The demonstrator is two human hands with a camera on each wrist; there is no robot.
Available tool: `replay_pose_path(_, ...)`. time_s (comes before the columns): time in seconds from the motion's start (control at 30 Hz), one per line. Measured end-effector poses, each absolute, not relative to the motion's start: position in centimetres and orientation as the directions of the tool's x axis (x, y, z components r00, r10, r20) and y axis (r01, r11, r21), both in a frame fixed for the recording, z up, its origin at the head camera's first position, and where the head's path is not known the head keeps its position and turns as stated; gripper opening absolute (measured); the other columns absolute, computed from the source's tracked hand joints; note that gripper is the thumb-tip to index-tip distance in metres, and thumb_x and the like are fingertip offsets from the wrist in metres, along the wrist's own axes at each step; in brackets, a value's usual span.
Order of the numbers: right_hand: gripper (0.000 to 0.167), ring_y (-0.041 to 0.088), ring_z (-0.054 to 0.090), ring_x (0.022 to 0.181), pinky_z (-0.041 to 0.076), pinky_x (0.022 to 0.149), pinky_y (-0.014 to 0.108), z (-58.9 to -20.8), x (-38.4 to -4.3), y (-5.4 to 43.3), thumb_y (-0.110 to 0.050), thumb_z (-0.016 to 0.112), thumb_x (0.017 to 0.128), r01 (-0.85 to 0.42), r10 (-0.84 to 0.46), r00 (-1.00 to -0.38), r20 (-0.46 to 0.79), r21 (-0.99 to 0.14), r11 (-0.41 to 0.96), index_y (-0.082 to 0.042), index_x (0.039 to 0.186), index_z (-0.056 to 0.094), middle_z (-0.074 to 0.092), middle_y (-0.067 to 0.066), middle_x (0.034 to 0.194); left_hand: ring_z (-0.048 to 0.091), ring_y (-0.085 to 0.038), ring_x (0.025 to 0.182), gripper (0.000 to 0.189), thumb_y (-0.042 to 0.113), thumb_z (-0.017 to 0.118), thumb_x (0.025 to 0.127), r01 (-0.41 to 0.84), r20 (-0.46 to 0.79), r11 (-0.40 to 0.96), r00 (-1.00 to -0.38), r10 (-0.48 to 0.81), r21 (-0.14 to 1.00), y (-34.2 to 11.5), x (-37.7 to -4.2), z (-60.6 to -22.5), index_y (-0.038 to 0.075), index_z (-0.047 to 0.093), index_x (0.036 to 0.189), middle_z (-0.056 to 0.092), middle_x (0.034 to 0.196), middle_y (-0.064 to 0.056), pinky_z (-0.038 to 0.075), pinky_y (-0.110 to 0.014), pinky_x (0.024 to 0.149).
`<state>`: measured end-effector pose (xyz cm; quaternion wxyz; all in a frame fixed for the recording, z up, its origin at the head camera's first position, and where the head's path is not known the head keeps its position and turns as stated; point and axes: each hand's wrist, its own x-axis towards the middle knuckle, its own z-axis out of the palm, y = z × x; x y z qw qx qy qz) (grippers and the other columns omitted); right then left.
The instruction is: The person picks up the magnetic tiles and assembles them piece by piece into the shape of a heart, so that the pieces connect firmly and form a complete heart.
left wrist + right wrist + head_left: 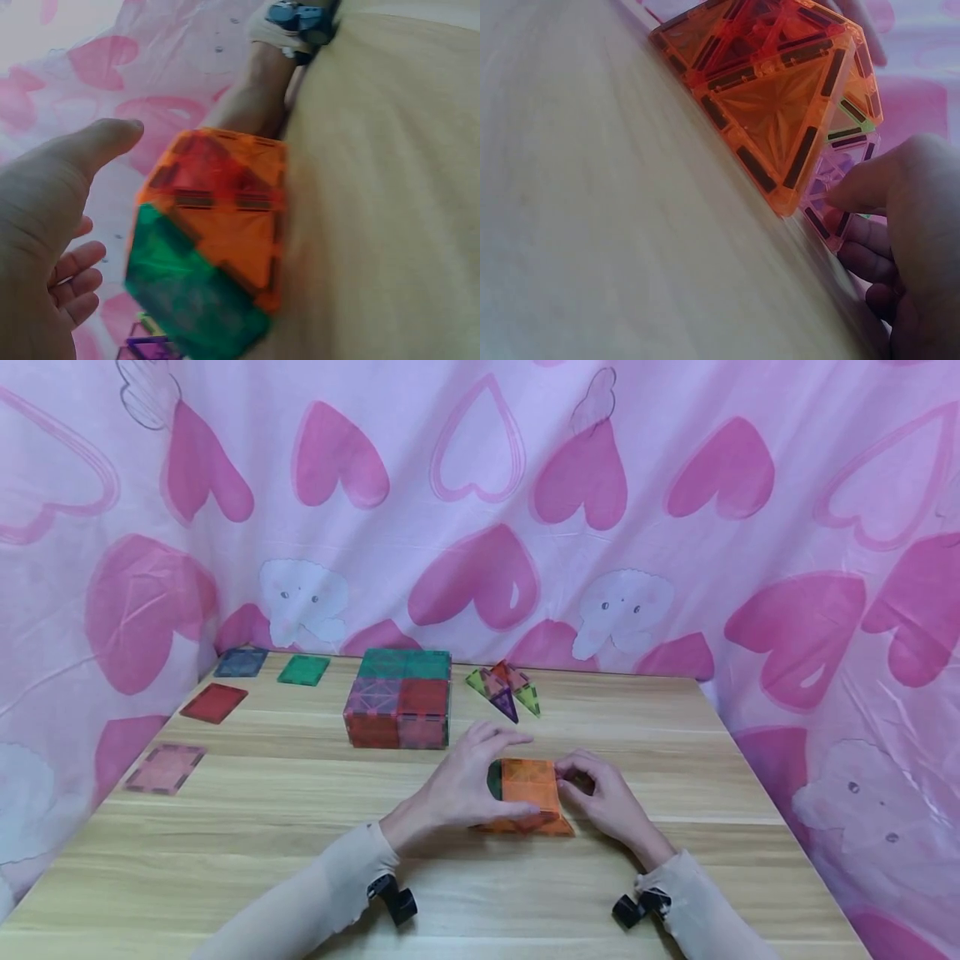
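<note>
A small structure of translucent magnetic tiles (529,783) stands on the table between both hands, with an orange square on top and orange triangles at its base. A green tile (191,289) leans on its left side, and a red triangle tile (750,41) shows at the front. My left hand (467,781) curves loosely around the left side, thumb and fingers spread; in the left wrist view they stand apart from the tiles. On the right side, my right hand (606,795) pinches a pink tile (826,174) between thumb and fingers, close against the structure.
Behind stands a larger tile box (397,727) in green, purple, red and pink. Several small triangle tiles (504,687) lie right of it. Along the left edge lie a blue tile (241,662), a green square (303,670), a red tile (213,702) and a pink square (165,769).
</note>
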<state>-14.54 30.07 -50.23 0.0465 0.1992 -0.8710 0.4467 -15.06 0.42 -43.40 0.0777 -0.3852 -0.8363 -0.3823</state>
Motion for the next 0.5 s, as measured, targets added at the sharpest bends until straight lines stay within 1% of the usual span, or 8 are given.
replay_pose_path(0.07,0.022,0.016,0.069,0.109,0.056,0.094,0.028,-50.2,-14.6,30.1,-0.008,0.078,0.104,-0.403,-0.323,-0.908,0.266,-0.764,0.505,-0.023,0.121,0.079,0.075,-0.005,0.118,0.054,-0.018,0.138,0.089,0.052,0.099,0.081,0.722,0.463,0.379,-0.673,0.577,0.578,-0.1,-15.3,-42.8,0.019,0.063,0.156,0.064,0.148,0.0,0.051,-0.049,0.116)
replay_pose_path(0.13,0.024,0.017,0.07,0.109,0.057,0.093,0.029,-50.1,-14.6,30.2,-0.009,0.075,0.107,-0.42,-0.359,-0.895,0.265,-0.774,0.474,-0.019,0.128,0.077,0.075,-0.002,0.121,0.055,-0.018,0.139,0.089,0.048,0.098,0.083,0.739,0.504,0.353,-0.658,0.56,0.574,-0.7,-15.4,-42.2,0.018,0.061,0.157,0.065,0.148,-0.001,0.052,-0.051,0.116)
replay_pose_path(0.23,0.033,0.019,0.07,0.114,0.057,0.098,0.028,-49.9,-14.5,30.7,-0.011,0.07,0.11,-0.414,-0.42,-0.877,0.235,-0.813,0.409,-0.017,0.143,0.069,0.074,0.001,0.129,0.056,-0.019,0.14,0.086,0.042,0.099,0.083,0.756,0.563,0.328,-0.646,0.515,0.567,-2.1,-15.5,-41.1,0.019,0.061,0.157,0.066,0.149,-0.002,0.053,-0.052,0.115)
replay_pose_path(0.3,0.04,0.021,0.069,0.123,0.054,0.107,0.027,-49.8,-14.3,31.1,-0.011,0.067,0.111,-0.406,-0.463,-0.86,0.216,-0.838,0.363,-0.016,0.151,0.063,0.071,0.004,0.138,0.056,-0.02,0.142,0.085,0.039,0.099,0.082,0.761,0.597,0.329,-0.645,0.477,0.559,-3.6,-15.6,-40.3,0.018,0.062,0.156,0.066,0.15,-0.002,0.052,-0.053,0.115)
replay_pose_path(0.4,0.054,0.024,0.065,0.133,0.046,0.118,0.024,-49.6,-13.8,31.5,-0.012,0.07,0.109,-0.395,-0.507,-0.838,0.2,-0.864,0.312,-0.016,0.16,0.054,0.066,0.006,0.148,0.056,-0.023,0.143,0.084,0.034,0.1,0.081,0.761,0.647,0.346,-0.648,0.402,0.548,-6.7,-15.9,-39.4,0.017,0.064,0.155,0.066,0.152,-0.003,0.05,-0.054,0.117)
replay_pose_path(0.47,0.064,0.025,0.062,0.138,0.04,0.124,0.023,-49.5,-13.5,31.7,-0.02,0.074,0.108,-0.397,-0.538,-0.819,0.199,-0.874,0.281,-0.014,0.166,0.047,0.062,0.007,0.154,0.056,-0.024,0.144,0.082,0.03,0.099,0.081,0.746,0.666,0.377,-0.663,0.342,0.549,-9.2,-16.0,-39.0,0.016,0.065,0.154,0.066,0.153,-0.003,0.048,-0.051,0.118)
replay_pose_path(0.5,0.071,0.025,0.061,0.141,0.038,0.125,0.023,-49.5,-13.3,31.7,-0.026,0.078,0.107,-0.399,-0.551,-0.81,0.199,-0.876,0.271,-0.012,0.168,0.044,0.061,0.008,0.157,0.056,-0.024,0.143,0.081,0.027,0.099,0.081,0.732,0.669,0.399,-0.675,0.312,0.552,-10.6,-16.1,-39.0,0.017,0.065,0.154,0.066,0.153,-0.002,0.048,-0.048,0.118)
